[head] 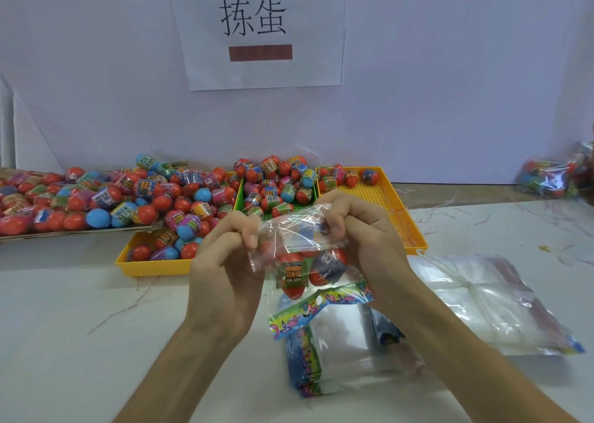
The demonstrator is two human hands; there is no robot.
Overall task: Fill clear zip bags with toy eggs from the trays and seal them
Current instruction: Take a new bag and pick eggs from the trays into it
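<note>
The left hand [225,262] and right hand [360,229] each pinch the mouth of the bag [289,229], held up over the desk's middle, towards its front edge. To seal it well, squeeze the air out first, then press the strips together at one end and run the pinch along to the other. Counts: at least three eggs [292,278] show in the bag (more may hide behind). Four trays [151,266] line the back edge, and the rightmost tray [401,217] holds four eggs. There are two piles of empty bags [340,352].

Two hands [225,262] [363,226], one held bag [289,229], two yellow trays [154,266] [385,194], one green tray [239,199], one wall sign [263,69]
</note>
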